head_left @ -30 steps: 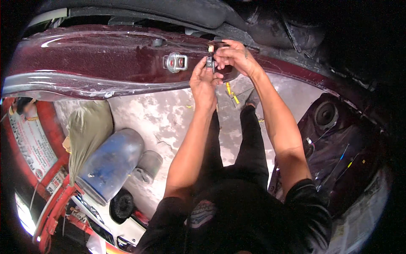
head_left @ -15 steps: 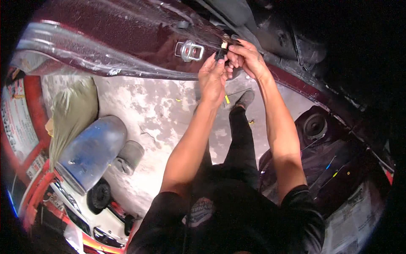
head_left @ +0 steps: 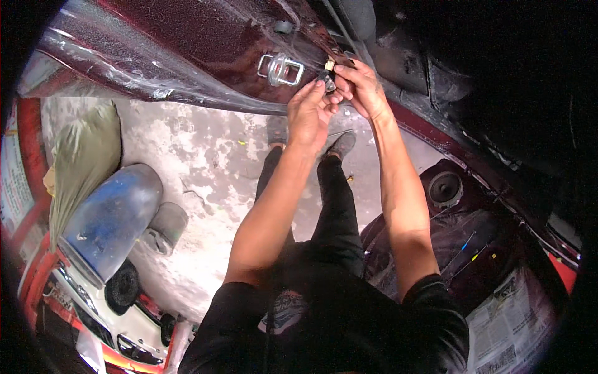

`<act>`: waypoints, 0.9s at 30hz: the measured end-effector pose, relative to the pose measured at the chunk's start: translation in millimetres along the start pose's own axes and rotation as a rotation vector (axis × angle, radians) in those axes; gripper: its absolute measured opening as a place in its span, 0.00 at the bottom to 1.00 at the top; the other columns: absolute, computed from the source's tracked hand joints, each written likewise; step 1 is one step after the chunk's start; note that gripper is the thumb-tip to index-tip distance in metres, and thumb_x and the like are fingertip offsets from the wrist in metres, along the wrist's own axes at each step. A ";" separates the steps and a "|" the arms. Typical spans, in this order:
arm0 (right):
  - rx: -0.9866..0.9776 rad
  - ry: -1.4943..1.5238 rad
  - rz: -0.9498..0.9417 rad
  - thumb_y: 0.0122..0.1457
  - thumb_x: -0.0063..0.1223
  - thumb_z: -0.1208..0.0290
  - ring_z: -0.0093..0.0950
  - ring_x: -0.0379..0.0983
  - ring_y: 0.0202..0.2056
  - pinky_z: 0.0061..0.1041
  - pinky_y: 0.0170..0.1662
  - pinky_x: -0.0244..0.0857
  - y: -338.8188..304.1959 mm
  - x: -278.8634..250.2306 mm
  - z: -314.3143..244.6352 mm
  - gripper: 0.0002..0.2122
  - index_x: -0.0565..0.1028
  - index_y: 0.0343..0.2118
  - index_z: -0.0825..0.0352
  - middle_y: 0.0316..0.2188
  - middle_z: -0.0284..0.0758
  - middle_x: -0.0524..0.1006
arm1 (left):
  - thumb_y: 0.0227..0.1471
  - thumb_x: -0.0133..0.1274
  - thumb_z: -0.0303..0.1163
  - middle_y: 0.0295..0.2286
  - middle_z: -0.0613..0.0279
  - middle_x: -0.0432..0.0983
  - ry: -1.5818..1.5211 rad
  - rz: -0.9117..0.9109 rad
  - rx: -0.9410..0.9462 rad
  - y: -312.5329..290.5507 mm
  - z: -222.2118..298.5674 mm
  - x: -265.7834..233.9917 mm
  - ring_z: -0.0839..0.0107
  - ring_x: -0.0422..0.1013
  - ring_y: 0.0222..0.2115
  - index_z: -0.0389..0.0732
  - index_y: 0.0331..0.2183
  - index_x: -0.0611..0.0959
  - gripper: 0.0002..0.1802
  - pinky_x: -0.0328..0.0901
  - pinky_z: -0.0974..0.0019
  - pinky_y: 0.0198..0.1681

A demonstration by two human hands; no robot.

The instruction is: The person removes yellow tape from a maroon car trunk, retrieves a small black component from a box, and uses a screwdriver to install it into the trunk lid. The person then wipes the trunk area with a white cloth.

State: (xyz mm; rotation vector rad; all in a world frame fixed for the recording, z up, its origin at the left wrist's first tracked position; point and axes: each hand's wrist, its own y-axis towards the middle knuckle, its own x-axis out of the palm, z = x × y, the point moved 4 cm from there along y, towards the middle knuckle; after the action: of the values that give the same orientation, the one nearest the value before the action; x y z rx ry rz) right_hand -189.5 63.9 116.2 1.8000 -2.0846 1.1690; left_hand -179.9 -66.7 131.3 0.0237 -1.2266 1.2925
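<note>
In front of the dark red car body panel (head_left: 212,56), both my hands are closed round a small assembly. My left hand (head_left: 308,115) pinches a small black part (head_left: 327,81) between thumb and fingers. Just above it sits a cream-coloured connector (head_left: 329,65), which the thumb and fingers of my right hand (head_left: 366,87) grip from the side. My fingers partly cover where the two pieces meet, so I cannot tell whether they are joined. Left of my hands, a metal door striker (head_left: 281,70) with two loops is fixed to the panel.
On the left are a blue drum (head_left: 115,218), a greenish sack (head_left: 90,156), a grey canister (head_left: 165,227) and a white toy car (head_left: 118,311). Lower right, a dark red panel with a round speaker (head_left: 445,189) carries screwdrivers (head_left: 470,254); newspaper (head_left: 504,324) lies beside it.
The black part has tilted in my left fingers, showing a paler, shinier face. My hands stay close together at the panel; the whole view has turned and shifted slightly.
</note>
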 end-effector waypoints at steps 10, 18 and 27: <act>-0.019 0.008 0.014 0.61 0.54 0.75 0.16 0.57 0.16 0.19 0.21 0.53 1.7 1.0 0.3 0.03 0.74 0.32 0.68 0.14 0.25 0.66 | 0.63 0.47 0.34 0.34 0.66 0.76 0.006 -0.002 -0.050 6.2 -4.0 -6.5 0.74 0.69 0.32 0.40 0.41 0.78 0.10 0.63 0.69 0.34; -0.013 -0.030 0.020 0.62 0.53 0.74 0.15 0.57 0.15 0.18 0.20 0.53 2.8 -3.1 2.9 0.04 0.74 0.35 0.69 0.15 0.25 0.66 | 0.64 0.45 0.31 0.36 0.64 0.75 0.026 -0.042 -0.012 6.2 -7.1 -5.1 0.74 0.69 0.34 0.40 0.50 0.74 0.14 0.64 0.67 0.37; -0.013 -0.070 0.016 0.63 0.52 0.72 0.15 0.56 0.16 0.19 0.22 0.56 3.0 -3.7 3.7 0.05 0.74 0.37 0.68 0.16 0.24 0.65 | 0.58 0.49 0.22 0.34 0.60 0.77 -0.064 -0.008 0.079 2.5 -7.8 -9.6 0.73 0.73 0.32 0.35 0.50 0.72 0.17 0.67 0.68 0.35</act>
State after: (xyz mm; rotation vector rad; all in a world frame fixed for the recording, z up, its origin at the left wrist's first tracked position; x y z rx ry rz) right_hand -189.9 64.3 110.2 1.8481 -2.1433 1.1091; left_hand -174.5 -67.7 119.9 0.1275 -1.2277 1.3412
